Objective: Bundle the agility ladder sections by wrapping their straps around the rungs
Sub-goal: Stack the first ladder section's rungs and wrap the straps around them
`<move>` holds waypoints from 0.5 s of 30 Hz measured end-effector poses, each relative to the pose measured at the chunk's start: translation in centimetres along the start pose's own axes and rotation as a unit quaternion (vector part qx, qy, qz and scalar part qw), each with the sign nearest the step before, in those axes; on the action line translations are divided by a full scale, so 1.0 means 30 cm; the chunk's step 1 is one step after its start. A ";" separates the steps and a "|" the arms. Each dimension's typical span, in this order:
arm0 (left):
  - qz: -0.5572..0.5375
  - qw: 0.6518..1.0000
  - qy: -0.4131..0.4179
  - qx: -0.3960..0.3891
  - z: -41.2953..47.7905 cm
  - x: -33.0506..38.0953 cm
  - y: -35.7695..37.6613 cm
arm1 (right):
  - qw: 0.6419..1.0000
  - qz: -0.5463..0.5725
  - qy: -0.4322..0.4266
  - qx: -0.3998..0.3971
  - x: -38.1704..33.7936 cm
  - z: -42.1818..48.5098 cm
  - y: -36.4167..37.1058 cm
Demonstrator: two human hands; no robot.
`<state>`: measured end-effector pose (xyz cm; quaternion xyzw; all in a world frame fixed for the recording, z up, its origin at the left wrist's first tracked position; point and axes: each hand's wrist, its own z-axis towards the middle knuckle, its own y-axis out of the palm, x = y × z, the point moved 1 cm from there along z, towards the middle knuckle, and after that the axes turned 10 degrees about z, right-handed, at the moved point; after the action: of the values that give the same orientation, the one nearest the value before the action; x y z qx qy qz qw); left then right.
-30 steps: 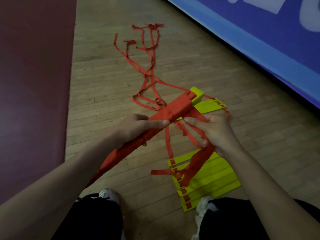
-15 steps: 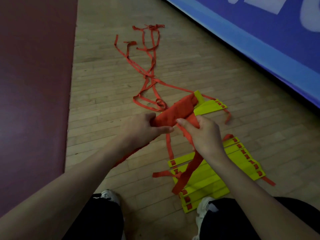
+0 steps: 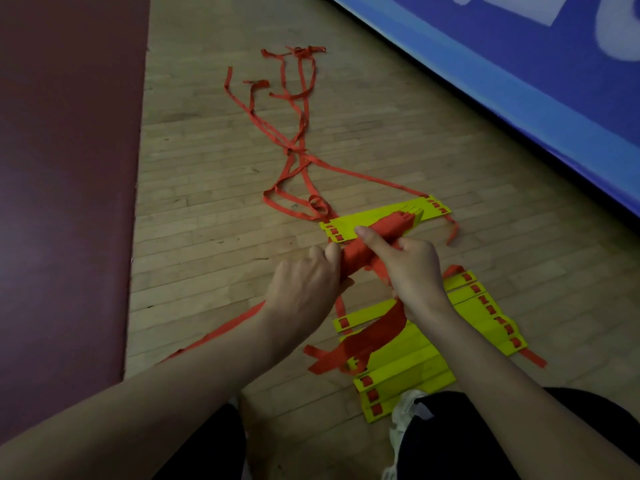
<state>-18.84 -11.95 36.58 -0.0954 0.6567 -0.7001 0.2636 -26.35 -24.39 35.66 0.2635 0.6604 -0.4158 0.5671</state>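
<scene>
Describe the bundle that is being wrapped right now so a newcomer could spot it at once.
On the wooden floor between the dark red mat and the blue banner, the left hand and right hand grip one bar-shaped bundle. Unlike the yellow rungs lying flat on the floor, it is wound almost wholly in red strap.

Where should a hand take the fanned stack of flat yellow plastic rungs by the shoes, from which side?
Probably mid-span, from above: the fanned stack of flat yellow plastic rungs lies flat on the wooden plank floor, splayed widest at its ends, so a pinch across both long edges at the middle would gather it. Red webbing crosses its left half.
</scene>
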 end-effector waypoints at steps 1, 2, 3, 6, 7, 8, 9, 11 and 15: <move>-0.001 1.000 0.008 0.005 -0.006 0.007 0.001 | 1.000 -0.007 -0.001 0.001 0.003 0.000 -0.001; -0.004 1.000 0.012 0.010 -0.011 0.011 0.002 | 1.000 -0.015 -0.004 0.000 0.002 0.000 -0.002; -0.018 1.000 0.010 0.015 -0.013 0.011 0.001 | 1.000 -0.015 -0.007 -0.004 0.001 0.000 -0.003; -0.145 0.989 -0.003 0.018 -0.009 -0.012 -0.001 | 0.999 0.031 -0.022 -0.025 -0.012 0.004 -0.002; -0.204 0.979 -0.004 0.017 -0.004 -0.021 -0.004 | 0.998 0.046 -0.028 -0.029 -0.019 0.006 -0.002; -0.250 0.968 -0.001 0.012 0.000 -0.029 -0.004 | 0.997 0.061 -0.031 -0.033 -0.024 0.009 -0.002; -0.284 0.959 0.000 0.001 0.003 -0.033 -0.007 | 0.996 0.078 -0.031 -0.037 -0.029 0.012 -0.004; -0.365 0.930 -0.015 -0.043 0.010 -0.044 -0.017 | 0.994 0.101 -0.029 -0.041 -0.038 0.024 -0.012; -0.592 0.792 -0.078 -0.124 0.049 -0.104 -0.061 | 0.987 0.154 -0.011 -0.036 -0.071 0.042 -0.052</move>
<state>-15.94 -11.69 39.20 -0.5521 0.5302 -0.6217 -0.1662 -26.50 -26.02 38.10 0.3373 0.6201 -0.3019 0.6407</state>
